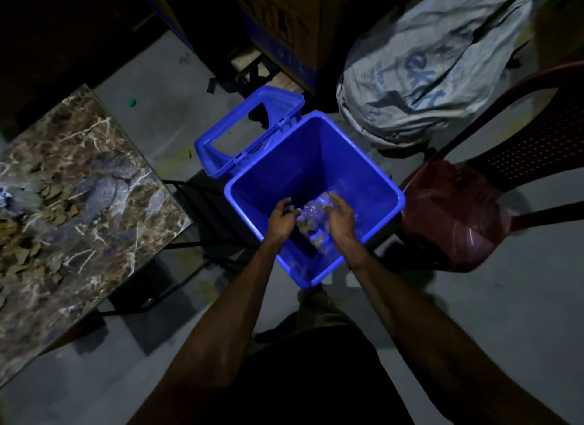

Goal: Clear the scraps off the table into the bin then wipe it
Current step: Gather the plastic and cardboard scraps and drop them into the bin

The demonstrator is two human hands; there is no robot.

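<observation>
Both forearms reach forward over the blue bin (pixel 316 159), the landmark for all positions below. Left of the bin stands the marble-patterned worktop (pixel 104 159), with brown scraps (pixel 60 208) lying in loose clusters along its left portion. Over the bin's near half, the left hand (pixel 282 217) and right hand (pixel 341 217) face each other, cupped, each grip loose with fingers apart; neither appears clamped on anything. Between them pale scraps show blurred, apparently falling or already lying inside the bin. Behind the bin its hinged lid (pixel 246 130) hangs open.

Step in hand, as judged: emptying one handful. The next move calls for going back left to the worktop to gather the remaining scraps; wiping comes later.

Dim light and motion blur obscure the bin's contents. No cloth is visible. The worktop's left edge is cut off.
</observation>
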